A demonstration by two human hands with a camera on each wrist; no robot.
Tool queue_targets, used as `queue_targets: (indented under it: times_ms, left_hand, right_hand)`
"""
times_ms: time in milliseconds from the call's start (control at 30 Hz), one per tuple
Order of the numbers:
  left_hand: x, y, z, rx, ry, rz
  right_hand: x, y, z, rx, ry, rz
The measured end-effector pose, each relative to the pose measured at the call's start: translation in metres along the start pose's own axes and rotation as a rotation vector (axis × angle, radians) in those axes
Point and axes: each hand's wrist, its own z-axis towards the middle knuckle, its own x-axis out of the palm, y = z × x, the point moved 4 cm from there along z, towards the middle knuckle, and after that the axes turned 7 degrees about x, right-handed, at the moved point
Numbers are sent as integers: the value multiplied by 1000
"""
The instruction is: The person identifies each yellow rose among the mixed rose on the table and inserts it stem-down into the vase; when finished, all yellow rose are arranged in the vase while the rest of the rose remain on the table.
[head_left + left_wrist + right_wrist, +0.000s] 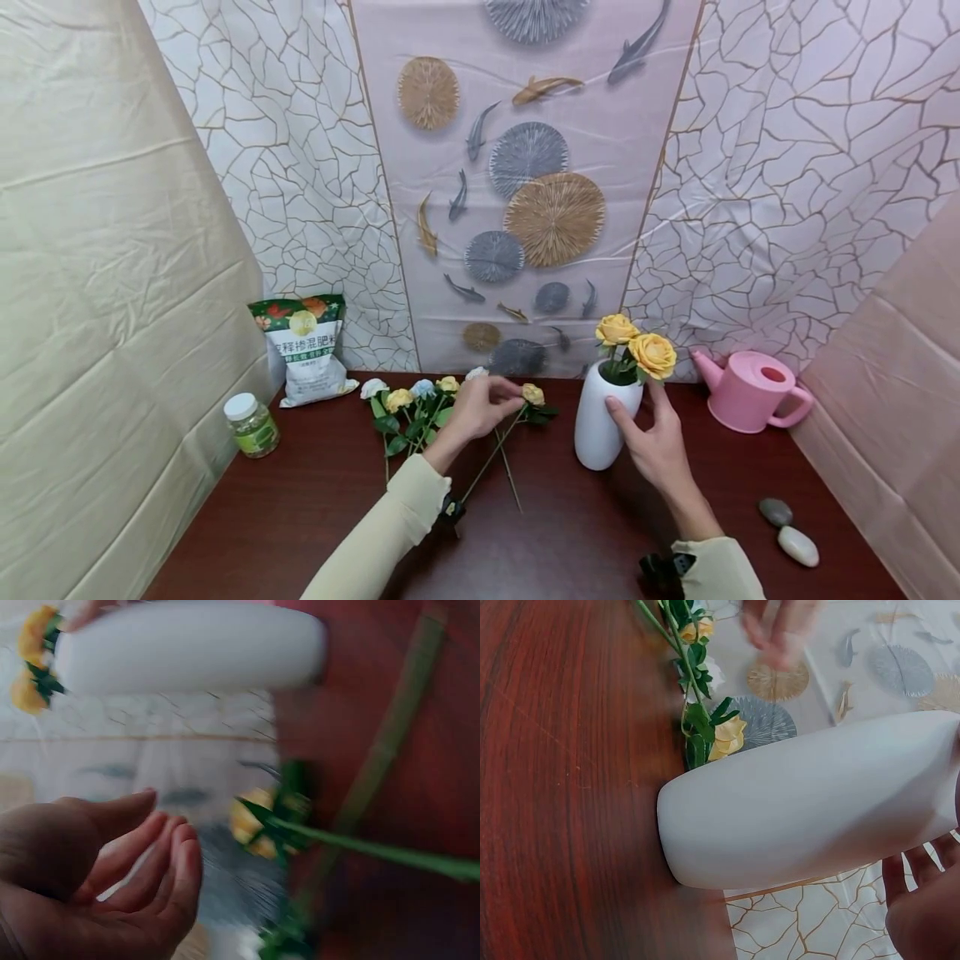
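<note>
A white vase (597, 429) stands upright on the dark red table, with two yellow roses (652, 357) in its mouth. My right hand (662, 446) holds the vase near the top, thumb on the front and fingers round the far side. Left of the vase, my left hand (480, 408) hovers over the loose flowers, its fingertips close to a lying yellow rose (533, 394). The left wrist view shows this hand (120, 877) with relaxed fingers and nothing between them; the rose's stem (375, 855) runs past it.
Several white, yellow and blue flowers (422, 388) lie at the back, left of my left hand. A fertilizer bag (309, 354) and a lidded jar (255, 429) stand at the left. On the right are a pink watering can (742, 396), a grey stone (776, 512) and a white stone (798, 547).
</note>
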Motion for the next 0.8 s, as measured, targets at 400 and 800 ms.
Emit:
queue_targets:
  times_ms: [400, 800]
  left_hand:
    - [3, 46, -51, -82, 107, 44]
    - [9, 56, -60, -146, 181, 19]
  right_hand:
    - [-4, 13, -3, 43, 37, -2]
    - [0, 2, -1, 25, 27, -10]
